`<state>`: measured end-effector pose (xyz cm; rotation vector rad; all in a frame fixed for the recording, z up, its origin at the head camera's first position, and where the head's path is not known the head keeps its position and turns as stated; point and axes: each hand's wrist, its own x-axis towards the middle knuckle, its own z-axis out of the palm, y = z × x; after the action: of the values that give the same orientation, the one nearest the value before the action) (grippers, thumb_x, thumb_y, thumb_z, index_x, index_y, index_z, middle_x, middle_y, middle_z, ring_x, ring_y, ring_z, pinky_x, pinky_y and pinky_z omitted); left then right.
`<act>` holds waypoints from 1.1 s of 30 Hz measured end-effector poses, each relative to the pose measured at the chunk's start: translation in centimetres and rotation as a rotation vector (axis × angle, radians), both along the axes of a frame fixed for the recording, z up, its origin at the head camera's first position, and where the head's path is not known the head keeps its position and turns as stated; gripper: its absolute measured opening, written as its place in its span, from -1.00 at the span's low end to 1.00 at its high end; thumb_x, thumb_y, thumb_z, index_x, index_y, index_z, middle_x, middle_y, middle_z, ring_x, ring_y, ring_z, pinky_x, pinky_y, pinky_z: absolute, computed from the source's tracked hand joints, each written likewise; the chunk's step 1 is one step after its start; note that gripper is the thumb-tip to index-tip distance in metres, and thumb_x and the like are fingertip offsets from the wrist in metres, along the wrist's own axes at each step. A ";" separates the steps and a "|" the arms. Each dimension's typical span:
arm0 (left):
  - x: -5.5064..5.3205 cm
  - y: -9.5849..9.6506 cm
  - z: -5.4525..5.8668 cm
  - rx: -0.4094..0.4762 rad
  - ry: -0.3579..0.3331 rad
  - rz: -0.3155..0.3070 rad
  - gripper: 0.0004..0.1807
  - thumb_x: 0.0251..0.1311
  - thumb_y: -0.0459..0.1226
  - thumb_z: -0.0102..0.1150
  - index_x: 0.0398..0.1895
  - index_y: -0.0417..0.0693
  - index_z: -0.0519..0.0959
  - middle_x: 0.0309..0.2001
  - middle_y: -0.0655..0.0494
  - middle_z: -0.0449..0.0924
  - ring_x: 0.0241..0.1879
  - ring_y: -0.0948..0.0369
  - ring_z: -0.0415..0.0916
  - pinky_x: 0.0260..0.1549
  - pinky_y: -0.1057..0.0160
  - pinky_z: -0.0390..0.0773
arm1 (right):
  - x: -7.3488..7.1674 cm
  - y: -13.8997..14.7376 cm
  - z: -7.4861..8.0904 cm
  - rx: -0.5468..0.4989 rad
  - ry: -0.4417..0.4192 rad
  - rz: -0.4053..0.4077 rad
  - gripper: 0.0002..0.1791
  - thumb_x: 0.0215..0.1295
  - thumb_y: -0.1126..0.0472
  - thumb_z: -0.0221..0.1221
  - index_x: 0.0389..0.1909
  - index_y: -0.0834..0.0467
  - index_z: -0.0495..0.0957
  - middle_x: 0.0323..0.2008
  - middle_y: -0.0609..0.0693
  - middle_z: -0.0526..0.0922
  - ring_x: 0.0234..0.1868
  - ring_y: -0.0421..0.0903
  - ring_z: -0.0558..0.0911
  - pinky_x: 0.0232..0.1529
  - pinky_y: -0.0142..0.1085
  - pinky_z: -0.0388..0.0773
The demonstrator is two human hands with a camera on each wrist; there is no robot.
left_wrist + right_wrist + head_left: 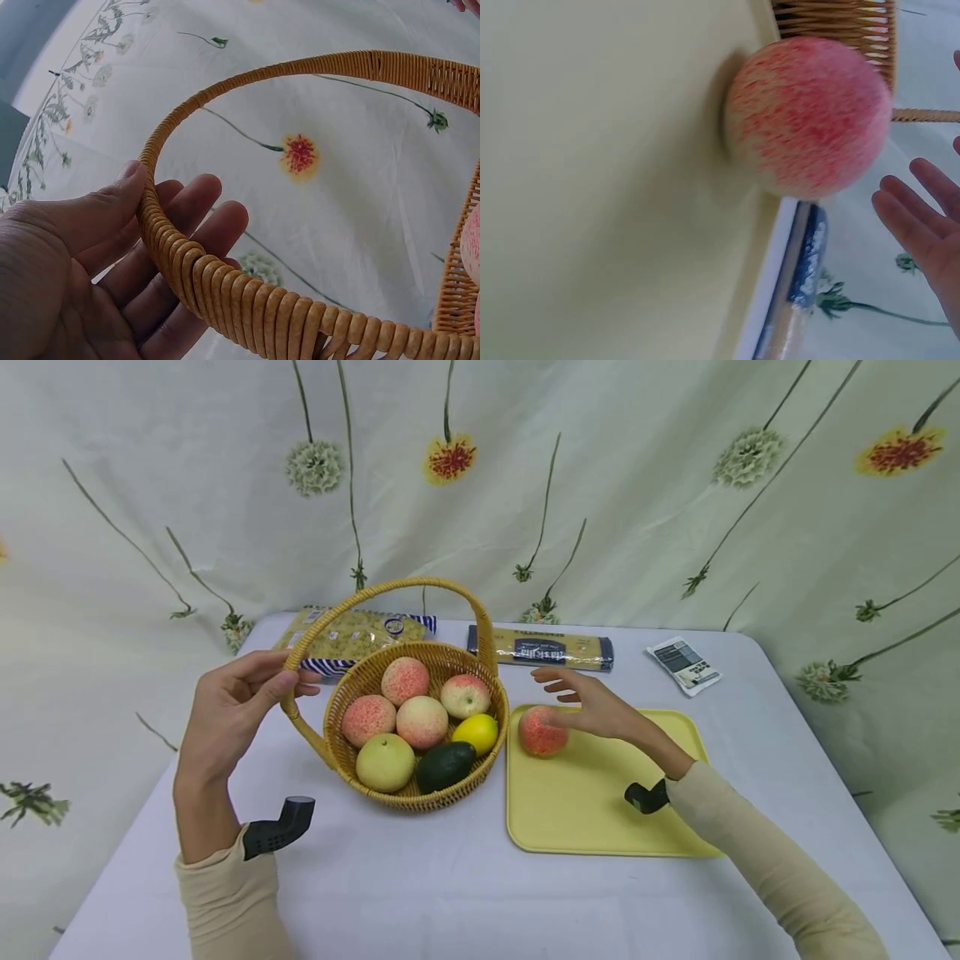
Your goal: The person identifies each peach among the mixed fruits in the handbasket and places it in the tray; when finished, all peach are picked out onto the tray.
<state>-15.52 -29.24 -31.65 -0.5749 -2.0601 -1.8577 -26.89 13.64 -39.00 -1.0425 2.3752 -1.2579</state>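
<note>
A wicker basket (417, 806) stands left of the table's middle, its arched handle (174, 247) upright. My left hand (236, 702) holds the handle's left side between thumb and fingers. Inside lie several blushed peaches (422, 722), a yellow-green round fruit (386, 762), a yellow lemon (477, 733) and a dark green avocado (446, 767). One more peach (807, 116) sits on the yellow tray (607, 814), near its back left corner. Over that peach hovers my right hand (592, 706), fingers spread and nothing in them; the right wrist view shows a gap between fingertips and peach.
Behind the basket lies a bag of pasta (352, 639). A long spaghetti pack (543, 647) lies behind the tray, and a small white pouch (684, 665) is at the back right. A flowered cloth (600, 485) hangs behind the white table (420, 893).
</note>
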 end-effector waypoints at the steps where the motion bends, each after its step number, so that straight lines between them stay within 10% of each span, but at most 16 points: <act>1: 0.0 0.0 0.0 -0.003 -0.001 0.002 -0.75 0.27 -0.56 0.02 -0.01 -0.36 0.55 -0.27 0.12 0.73 -0.30 0.25 0.70 -0.06 0.46 0.51 | 0.1 -0.2 0.3 -0.007 0.002 -0.006 -0.33 0.26 0.24 0.23 0.37 0.18 0.22 0.32 0.24 0.32 0.27 0.27 0.38 0.25 0.08 0.35; 14: 0.0 0.2 0.2 -0.066 -0.001 0.051 -0.76 0.28 -0.52 0.05 -0.01 -0.32 0.56 -0.27 0.15 0.72 -0.33 0.27 0.68 -0.13 0.48 0.53 | 0.9 -4.9 3.2 -0.036 0.058 0.055 -0.33 0.22 0.19 0.29 0.33 0.18 0.29 0.32 0.13 0.35 0.29 0.13 0.39 0.29 -0.01 0.33; 33: -0.6 1.8 0.2 -0.137 0.105 0.322 -0.76 0.24 -0.47 0.14 -0.06 -0.45 0.57 -0.36 0.34 0.70 -0.46 0.37 0.66 -0.47 0.52 0.57 | -1.0 -12.6 6.0 0.116 0.199 0.201 -0.22 0.26 0.03 0.24 0.43 0.13 0.16 0.40 0.05 0.24 0.42 -0.04 0.21 0.37 -0.14 0.21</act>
<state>-16.07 -27.41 -31.43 -0.3391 -2.0787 -1.4843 -27.92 1.05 -33.00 -1.3860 2.3773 -0.9760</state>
